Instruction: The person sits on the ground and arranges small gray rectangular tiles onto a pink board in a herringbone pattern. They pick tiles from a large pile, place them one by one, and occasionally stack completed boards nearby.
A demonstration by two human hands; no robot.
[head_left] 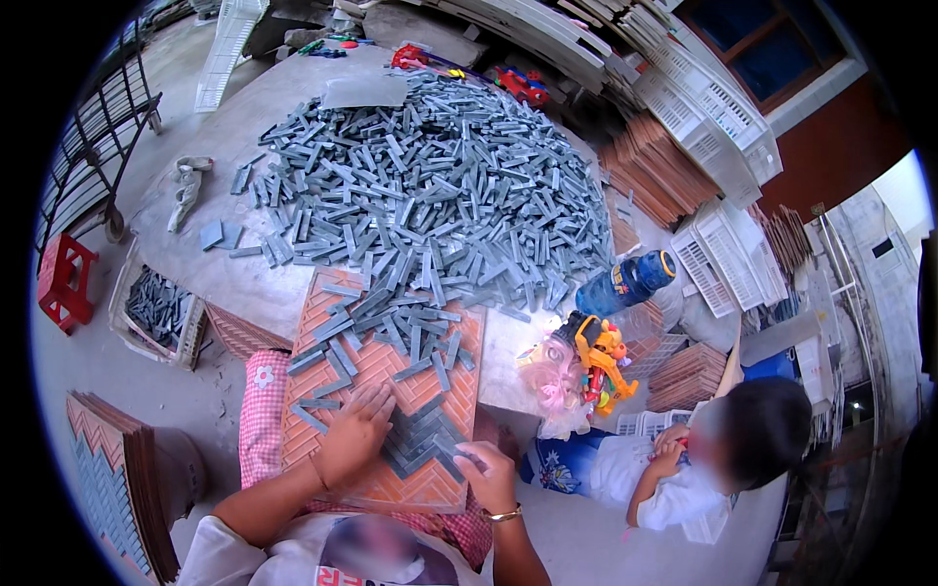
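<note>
On my lap lies an orange board [303, 381] moulded with a herringbone pattern. Grey strip tiles [425, 439] fill part of its pattern in a dark herringbone patch, while loose strips are scattered over its far half. My left hand [358, 435] rests on the board left of the patch, fingers stretched out. At the patch's right edge, my right hand [490, 477] pinches a grey strip tile [467, 455] between thumb and fingers. A large heap of the same tiles [440, 176] covers the table beyond the board.
Toys [601, 361] and a blue bottle [625, 283] stand at the table's right edge. A seated person [674, 469] is close on my right. Left are a crate of tiles [156, 313], a red stool [66, 283] and stacked boards [122, 479].
</note>
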